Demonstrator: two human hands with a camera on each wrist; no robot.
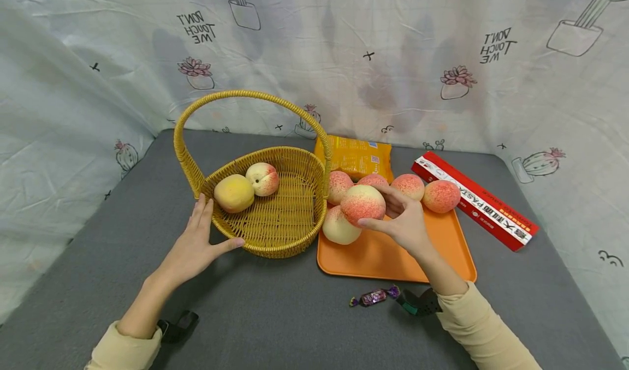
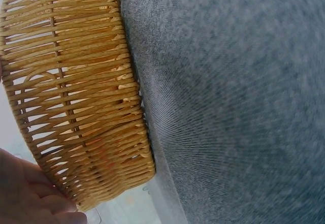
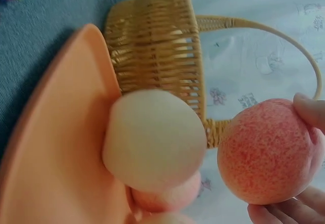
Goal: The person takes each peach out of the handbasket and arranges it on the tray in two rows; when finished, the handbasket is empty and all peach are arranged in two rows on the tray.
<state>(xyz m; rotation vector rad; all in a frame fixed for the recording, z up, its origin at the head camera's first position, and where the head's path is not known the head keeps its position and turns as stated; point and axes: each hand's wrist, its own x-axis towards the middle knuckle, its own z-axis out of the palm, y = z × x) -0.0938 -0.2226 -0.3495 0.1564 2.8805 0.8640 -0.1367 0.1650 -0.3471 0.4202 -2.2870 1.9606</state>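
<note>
Wicker basket (image 1: 275, 217), with a tall hoop handle, near the middle of the grey cloth-covered table (image 1: 275, 326); two peaches (image 1: 248, 187) lie inside, against its left wall. Left hand (image 1: 196, 244): fingers straight and slightly spread, palm and thumb pressed to the basket's near-left rim, steadying it. Right hand (image 1: 405, 222): thumb and fingertips curled around a pink-speckled peach (image 1: 362, 203), held clear above the left edge of the orange tray (image 1: 393, 255), just beside the basket's right wall; the right wrist view shows the fruit free of the tray, with a paler peach (image 3: 152, 140) resting below it. Four more peaches (image 1: 408, 187) sit along the tray's far edge. Step in hand, by judgement: transfer of one fruit from tray to basket, lifted but not yet over the rim. Next move likely calls for raising the peach above the right wall, passing under or beside the handle, and lowering it onto the bare weave. Also present: yellow packet (image 1: 356, 157), red pasta box (image 1: 474, 206), wrapped candy (image 1: 374, 296) by the tray's near edge.
</note>
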